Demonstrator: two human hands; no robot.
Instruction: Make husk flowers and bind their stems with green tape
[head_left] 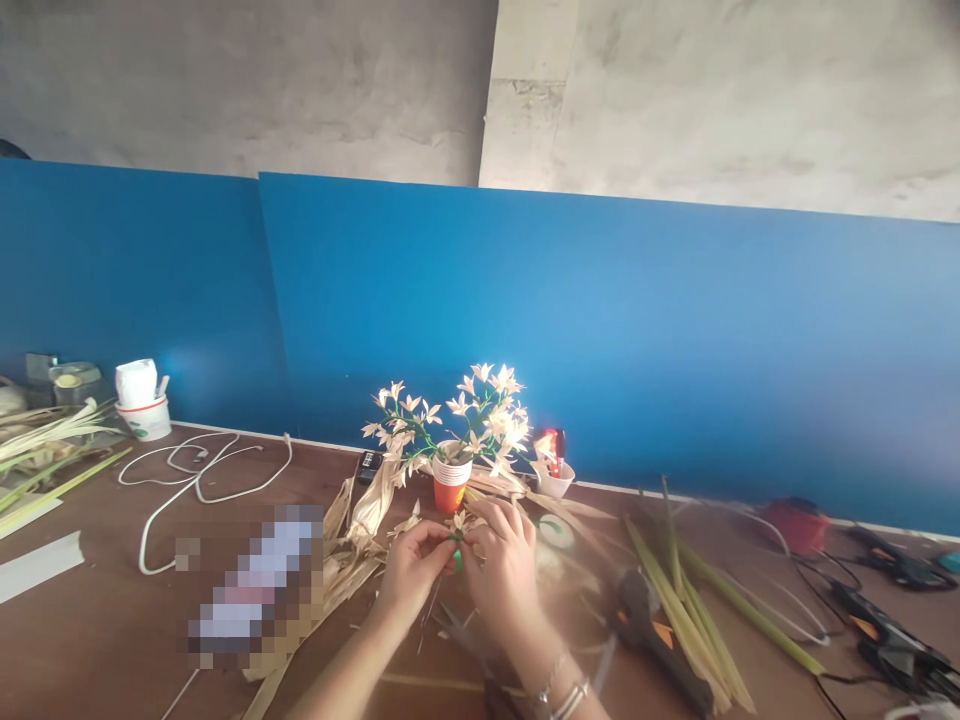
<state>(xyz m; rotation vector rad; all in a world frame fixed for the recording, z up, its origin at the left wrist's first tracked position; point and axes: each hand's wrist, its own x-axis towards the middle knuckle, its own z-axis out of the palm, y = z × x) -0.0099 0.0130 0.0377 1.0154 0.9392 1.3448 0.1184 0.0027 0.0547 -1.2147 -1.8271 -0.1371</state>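
My left hand (411, 572) and my right hand (502, 562) meet in front of the cup, both with fingers pinched. Between their fingertips is the base of a small pale husk flower (463, 521), with bright green tape (457, 561) hanging just below it. Thin dark stems trail down under my left hand. Right behind stands an orange-and-white paper cup (450, 488) filled with pale star-shaped flowers (499, 425) on green stems. Dry corn husks (379, 500) lie to the left of the hands.
A glue gun (660, 640) and long green leaves (690, 610) lie to the right, with more black tools (892, 635) beyond. On the left are a white cable (199, 485), a white cup (146, 418) and a pixelated patch. A blue partition (600, 330) borders the table's back.
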